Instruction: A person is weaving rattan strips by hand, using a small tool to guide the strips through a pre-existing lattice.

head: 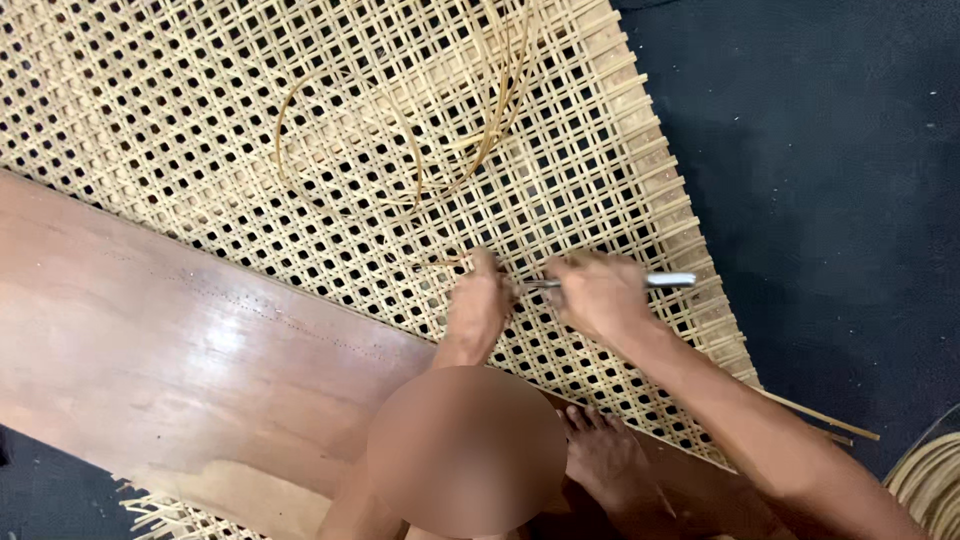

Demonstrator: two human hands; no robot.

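Most of the pale woven cane sheet point(300, 130) is latticed; our left hand point(478, 300) pinches a loose cane strand point(440, 262), our right hand point(597, 295) grips a slim metal awl point(665, 281) tight.

Dark floor point(840, 150); glossy brown wooden board point(150, 330) reflecting overhead light; coiled cane point(930, 485) at corner.

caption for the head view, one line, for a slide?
Seated on a wooden board, a person works a cane mesh, left hand pressing it, right hand holding a metal tool.

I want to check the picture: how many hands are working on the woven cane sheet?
2. The left hand presses the woven cane sheet; the right hand, beside it, holds a metal tool.
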